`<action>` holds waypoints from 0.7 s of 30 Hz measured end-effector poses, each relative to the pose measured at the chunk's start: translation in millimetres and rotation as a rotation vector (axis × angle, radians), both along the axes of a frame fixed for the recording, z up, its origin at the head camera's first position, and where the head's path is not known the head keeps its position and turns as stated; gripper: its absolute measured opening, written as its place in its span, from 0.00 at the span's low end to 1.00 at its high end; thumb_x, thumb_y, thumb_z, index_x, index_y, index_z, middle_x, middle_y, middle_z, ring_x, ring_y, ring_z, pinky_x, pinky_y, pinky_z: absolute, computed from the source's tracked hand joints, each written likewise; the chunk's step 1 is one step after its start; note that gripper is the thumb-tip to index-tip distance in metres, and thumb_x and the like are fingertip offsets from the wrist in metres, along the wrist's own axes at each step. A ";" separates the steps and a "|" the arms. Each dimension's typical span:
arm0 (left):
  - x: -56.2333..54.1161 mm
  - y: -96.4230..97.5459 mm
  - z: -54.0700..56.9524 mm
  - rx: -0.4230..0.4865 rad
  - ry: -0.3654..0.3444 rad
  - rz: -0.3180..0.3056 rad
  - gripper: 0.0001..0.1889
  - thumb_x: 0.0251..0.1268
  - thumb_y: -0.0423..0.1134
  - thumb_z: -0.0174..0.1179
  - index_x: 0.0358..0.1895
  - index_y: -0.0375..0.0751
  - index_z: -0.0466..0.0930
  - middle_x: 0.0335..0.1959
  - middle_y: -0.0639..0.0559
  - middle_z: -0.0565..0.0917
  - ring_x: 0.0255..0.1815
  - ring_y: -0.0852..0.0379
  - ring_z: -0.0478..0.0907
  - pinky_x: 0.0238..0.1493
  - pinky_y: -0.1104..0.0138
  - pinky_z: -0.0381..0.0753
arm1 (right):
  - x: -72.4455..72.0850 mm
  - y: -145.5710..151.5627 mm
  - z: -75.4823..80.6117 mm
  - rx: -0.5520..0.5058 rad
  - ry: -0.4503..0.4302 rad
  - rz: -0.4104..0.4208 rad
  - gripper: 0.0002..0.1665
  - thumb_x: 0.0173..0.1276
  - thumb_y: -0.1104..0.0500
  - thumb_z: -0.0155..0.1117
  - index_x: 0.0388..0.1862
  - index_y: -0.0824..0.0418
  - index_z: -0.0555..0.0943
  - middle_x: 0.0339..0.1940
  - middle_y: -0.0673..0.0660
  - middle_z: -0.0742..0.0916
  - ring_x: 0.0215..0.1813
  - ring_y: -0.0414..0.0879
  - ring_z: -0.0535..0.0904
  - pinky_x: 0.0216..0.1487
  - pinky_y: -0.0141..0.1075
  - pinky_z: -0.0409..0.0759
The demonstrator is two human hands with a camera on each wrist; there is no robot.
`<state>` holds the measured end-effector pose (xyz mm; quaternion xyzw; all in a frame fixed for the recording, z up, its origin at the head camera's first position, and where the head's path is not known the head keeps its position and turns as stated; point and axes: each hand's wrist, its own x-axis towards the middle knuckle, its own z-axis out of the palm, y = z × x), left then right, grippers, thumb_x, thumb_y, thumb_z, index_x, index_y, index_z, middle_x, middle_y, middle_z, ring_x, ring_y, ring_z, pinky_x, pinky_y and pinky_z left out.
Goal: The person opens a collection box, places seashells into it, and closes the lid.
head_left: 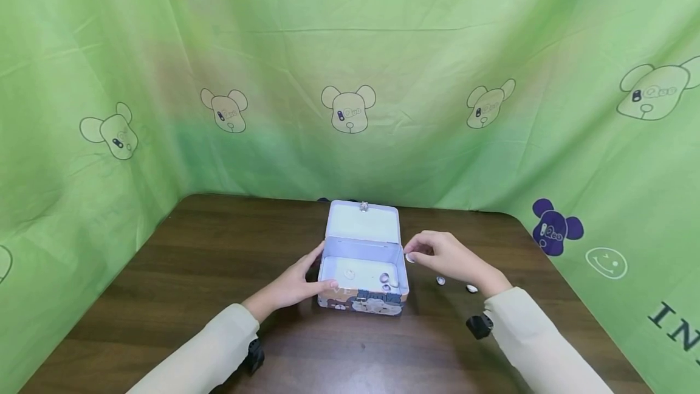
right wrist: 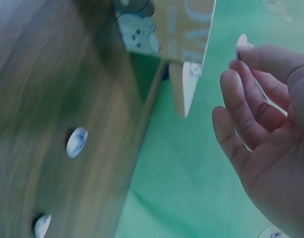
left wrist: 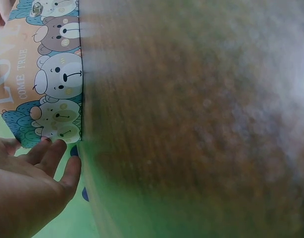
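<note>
A small tin box (head_left: 363, 307) with bear pictures stands on the table, its lid (head_left: 363, 224) up. My left hand (head_left: 292, 283) holds the box at its left side, thumb over the front rim and fingers along the wall; the left wrist view shows fingertips (left wrist: 53, 153) at the box's end. Inside the box lie several small seashells (head_left: 384, 277). My right hand (head_left: 445, 255) pinches one small pale shell (right wrist: 241, 45) between thumb and index finger, just beside the box's right wall. Two more shells, one nearer the box (head_left: 440, 281) and one farther right (head_left: 472, 289), lie on the table below the right forearm.
The brown wooden table (head_left: 219, 248) is enclosed at the back and sides by a green curtain (head_left: 284, 157) printed with bear heads. Dark wrist cameras sit on both sleeves, the right one (head_left: 479, 326) close over the table.
</note>
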<state>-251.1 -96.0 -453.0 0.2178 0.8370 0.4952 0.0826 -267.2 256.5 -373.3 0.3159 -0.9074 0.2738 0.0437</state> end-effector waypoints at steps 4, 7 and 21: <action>-0.9 -0.4 -1.1 -0.003 0.000 -0.002 0.52 0.62 0.57 0.68 0.83 0.53 0.45 0.80 0.42 0.51 0.78 0.41 0.48 0.70 0.37 0.53 | -4.6 -14.2 -0.6 -0.016 0.003 0.032 0.03 0.69 0.62 0.68 0.40 0.55 0.86 0.35 0.42 0.85 0.38 0.38 0.80 0.42 0.38 0.80; -0.9 0.0 -0.7 -0.004 0.003 -0.003 0.52 0.62 0.57 0.68 0.83 0.53 0.45 0.80 0.42 0.52 0.78 0.41 0.49 0.70 0.37 0.53 | -7.4 -24.0 -1.6 -0.020 0.015 0.056 0.03 0.69 0.62 0.69 0.40 0.56 0.86 0.34 0.43 0.85 0.36 0.37 0.79 0.39 0.36 0.79; -0.7 0.3 -0.6 0.009 -0.001 -0.008 0.51 0.63 0.57 0.68 0.83 0.53 0.45 0.80 0.42 0.52 0.78 0.41 0.50 0.70 0.37 0.53 | -8.7 -53.5 -11.3 -0.015 -0.051 0.086 0.02 0.69 0.62 0.69 0.39 0.59 0.86 0.32 0.44 0.85 0.35 0.38 0.79 0.37 0.35 0.80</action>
